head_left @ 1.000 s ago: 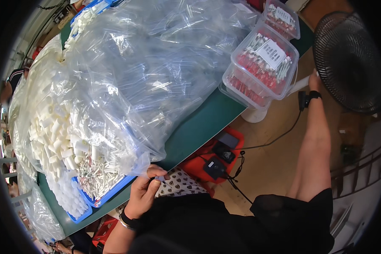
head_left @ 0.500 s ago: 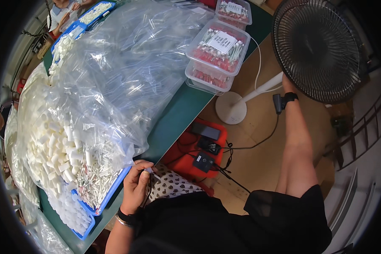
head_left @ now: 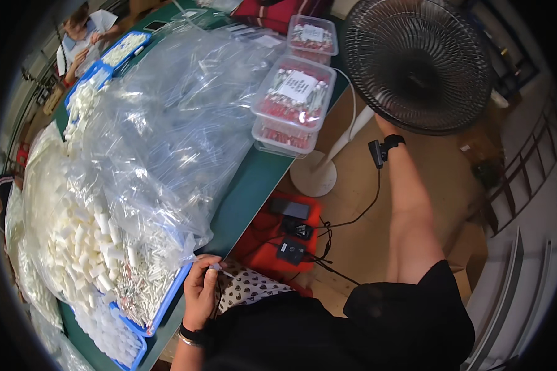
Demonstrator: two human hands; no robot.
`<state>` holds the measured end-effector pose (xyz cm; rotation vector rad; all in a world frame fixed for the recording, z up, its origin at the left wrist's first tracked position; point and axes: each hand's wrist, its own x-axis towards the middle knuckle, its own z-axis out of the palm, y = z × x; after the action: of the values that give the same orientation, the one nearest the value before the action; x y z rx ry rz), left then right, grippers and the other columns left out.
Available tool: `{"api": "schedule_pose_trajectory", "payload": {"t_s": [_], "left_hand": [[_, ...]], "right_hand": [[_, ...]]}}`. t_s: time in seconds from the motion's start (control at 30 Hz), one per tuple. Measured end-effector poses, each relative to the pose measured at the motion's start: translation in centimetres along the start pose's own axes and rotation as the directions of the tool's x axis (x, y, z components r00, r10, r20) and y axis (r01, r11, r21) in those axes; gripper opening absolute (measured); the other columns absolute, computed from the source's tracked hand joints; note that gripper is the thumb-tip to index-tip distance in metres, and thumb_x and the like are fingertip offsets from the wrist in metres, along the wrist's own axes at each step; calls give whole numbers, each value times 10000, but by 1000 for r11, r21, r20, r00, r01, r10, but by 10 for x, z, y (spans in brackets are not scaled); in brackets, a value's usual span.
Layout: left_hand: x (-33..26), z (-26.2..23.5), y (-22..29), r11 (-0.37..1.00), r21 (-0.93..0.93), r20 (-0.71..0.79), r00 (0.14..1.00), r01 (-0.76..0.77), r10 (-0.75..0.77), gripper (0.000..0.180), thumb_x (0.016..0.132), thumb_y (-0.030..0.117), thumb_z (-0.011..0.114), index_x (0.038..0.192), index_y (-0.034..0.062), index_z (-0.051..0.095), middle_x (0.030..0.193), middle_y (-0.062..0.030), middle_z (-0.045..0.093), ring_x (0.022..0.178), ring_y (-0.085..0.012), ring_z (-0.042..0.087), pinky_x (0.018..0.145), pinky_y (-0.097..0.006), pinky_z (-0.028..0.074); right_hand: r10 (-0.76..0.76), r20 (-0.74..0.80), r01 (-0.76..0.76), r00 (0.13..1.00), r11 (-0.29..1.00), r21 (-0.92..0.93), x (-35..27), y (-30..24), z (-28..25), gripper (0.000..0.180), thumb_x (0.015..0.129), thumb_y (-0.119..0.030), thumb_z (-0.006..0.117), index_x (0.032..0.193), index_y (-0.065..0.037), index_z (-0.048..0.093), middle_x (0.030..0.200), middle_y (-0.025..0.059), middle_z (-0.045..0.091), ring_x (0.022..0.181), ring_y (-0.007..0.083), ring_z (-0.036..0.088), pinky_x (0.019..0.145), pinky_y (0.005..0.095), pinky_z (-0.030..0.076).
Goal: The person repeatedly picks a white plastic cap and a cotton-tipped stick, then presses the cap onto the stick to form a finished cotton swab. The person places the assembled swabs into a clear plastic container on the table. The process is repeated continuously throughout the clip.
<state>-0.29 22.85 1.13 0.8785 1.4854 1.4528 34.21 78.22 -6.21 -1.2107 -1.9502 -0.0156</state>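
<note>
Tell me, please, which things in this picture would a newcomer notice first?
Probably the big dark fan at the upper right, with the right hand partly hidden behind its lower edge. Next, the clear plastic spread across the green table, left of centre, with clear tubs at its right. Near the table's edge, the left hand pinches a small whitish piece.

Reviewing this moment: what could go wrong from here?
The right hand is partly hidden behind the black, round, wire-caged fan, which might tip if pushed. The black cable running from that wrist toward the red plastic stool could snag. The stacked clear plastic boxes near the green table's edge might get knocked off.
</note>
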Motion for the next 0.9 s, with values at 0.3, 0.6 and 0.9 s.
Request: {"api": "schedule_pose_trajectory", "payload": {"t_s": [0.3, 0.6, 0.9], "left_hand": [[1, -4, -1, 999, 31, -11, 1000, 18, -17, 230, 1014, 169, 538, 1165, 4, 592, 1085, -77, 590, 1007, -152, 590, 922, -292, 447], [-2, 4, 3, 998, -37, -102, 994, 43, -47, 262, 1020, 246, 547, 1151, 26, 603, 1009, -50, 624, 968, -130, 581, 909, -270, 442], [-1, 6, 6, 996, -64, -132, 989, 58, -66, 277, 1013, 248, 556, 1167, 20, 593, 1024, -58, 632, 994, -143, 588, 929, -290, 442]], "right_hand": [[683, 104, -582, 723, 521, 624, -7, 52, -119, 395, 965, -259, 555, 1245, 18, 577, 1211, 187, 605, 1096, 321, 567, 956, 432, 444], [364, 368, -515, 856, 537, 668, 180, -26, -287, 318, 1011, -204, 518, 1241, 7, 582, 1138, 123, 646, 983, 224, 639, 869, 381, 527], [180, 545, -331, 819, 924, 192, 229, -123, -292, 351, 999, -215, 564, 1274, 3, 572, 1134, 40, 654, 959, 121, 623, 844, 289, 518]]}}
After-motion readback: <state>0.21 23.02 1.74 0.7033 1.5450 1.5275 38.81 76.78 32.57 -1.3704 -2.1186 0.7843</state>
